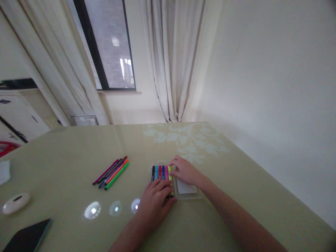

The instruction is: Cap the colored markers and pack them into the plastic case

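A row of felt-tip markers in several colours, with a blue marker (163,171) in the middle, lies side by side in a clear plastic case (187,196) on the table. My left hand (156,197) rests over the lower part of the row, fingers stretched out, its thumb near the bottom end of the yellow marker (170,180). Around the cap end of that yellow marker, at the row's right edge, the thumb and fingers of my right hand (185,170) are closed. Beneath the right wrist shows a white panel (186,187) in the case's other half.
Left of the case lies a loose bunch of several markers, a green marker (117,176) nearest me. Further left are a white oval object (16,203) and a dark flat device (27,236). Lamp reflections show on the glossy table (78,147). A wall (275,87) borders the right side.
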`<state>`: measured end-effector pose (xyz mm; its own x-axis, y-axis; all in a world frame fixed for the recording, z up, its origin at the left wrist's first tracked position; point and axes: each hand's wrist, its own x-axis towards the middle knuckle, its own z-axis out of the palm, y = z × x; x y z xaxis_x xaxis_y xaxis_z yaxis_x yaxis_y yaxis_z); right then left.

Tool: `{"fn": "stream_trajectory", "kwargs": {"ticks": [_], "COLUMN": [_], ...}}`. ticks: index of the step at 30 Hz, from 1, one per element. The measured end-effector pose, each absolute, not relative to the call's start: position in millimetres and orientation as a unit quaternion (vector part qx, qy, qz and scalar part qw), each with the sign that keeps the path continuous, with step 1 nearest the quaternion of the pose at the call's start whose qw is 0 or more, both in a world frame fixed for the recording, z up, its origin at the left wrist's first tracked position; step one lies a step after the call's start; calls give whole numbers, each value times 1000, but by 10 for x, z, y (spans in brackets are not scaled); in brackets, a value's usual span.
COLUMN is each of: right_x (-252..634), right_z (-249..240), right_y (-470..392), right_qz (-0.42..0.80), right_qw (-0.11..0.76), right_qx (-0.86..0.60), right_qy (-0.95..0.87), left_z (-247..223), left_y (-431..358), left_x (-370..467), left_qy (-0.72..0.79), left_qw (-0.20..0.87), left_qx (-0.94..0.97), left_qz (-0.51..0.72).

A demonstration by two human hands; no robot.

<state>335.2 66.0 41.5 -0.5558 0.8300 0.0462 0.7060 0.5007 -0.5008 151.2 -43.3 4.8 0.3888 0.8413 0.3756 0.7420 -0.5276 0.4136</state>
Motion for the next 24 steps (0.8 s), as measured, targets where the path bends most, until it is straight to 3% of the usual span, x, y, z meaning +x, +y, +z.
{"fn": "stream_trajectory", "kwargs": {"ticks": [8, 16, 20, 24], "right_x": [3375, 3494, 3495, 3441], "right_z": [400, 402, 273, 208], "right_y": [668, 755, 788, 781], "right_qz": [231, 147, 162, 164], "right_qw": [155, 176, 159, 168], "right_qx": [-438, -482, -463, -438], "right_qy": [-855, -846, -857, -868], "left_z": [31, 160, 233, 236], "left_y": [-440, -401, -291, -179], "left_x": [1472, 1303, 1069, 638], "left_qy": [480, 478, 536, 709], "left_qw": [23, 90, 130, -14], "left_qx": [842, 835, 786, 664], "left_qz": [247, 258, 280, 238]}}
